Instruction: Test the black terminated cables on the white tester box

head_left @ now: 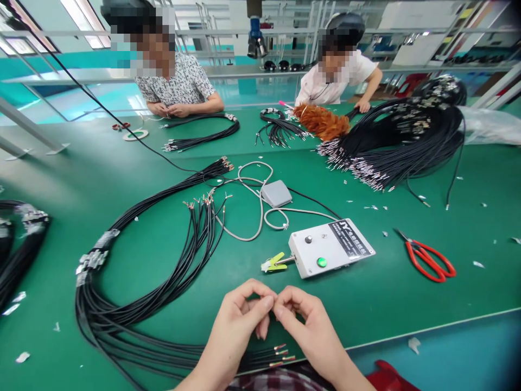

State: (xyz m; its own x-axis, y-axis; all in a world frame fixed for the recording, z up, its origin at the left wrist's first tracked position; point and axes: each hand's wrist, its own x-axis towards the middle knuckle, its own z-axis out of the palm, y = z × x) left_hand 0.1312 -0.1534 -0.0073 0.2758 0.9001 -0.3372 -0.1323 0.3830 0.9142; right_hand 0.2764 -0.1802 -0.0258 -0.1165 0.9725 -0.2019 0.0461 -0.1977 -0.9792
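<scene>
My left hand [244,317] and my right hand [303,317] meet at the fingertips above the table's near edge. Both are closed in a pinch, and whatever lies between the fingers is too small or hidden to make out. Below them, stripped cable ends [280,354] show coloured wires. These belong to a bundle of black cables [142,309] that curves round on the left, bound with clear tape [93,258]. Just beyond my hands sits a white control box [321,250] with a lit green button, and a yellow-green clip [275,263] is fixed on its shaft.
Red-handled scissors [429,260] lie at right. A grey foot pedal [277,194] and its looped cord rest behind the box. A large heap of black cables [407,136] fills the far right. Two people [183,84] [340,76] work across the green table [407,304]. Tape scraps lie scattered.
</scene>
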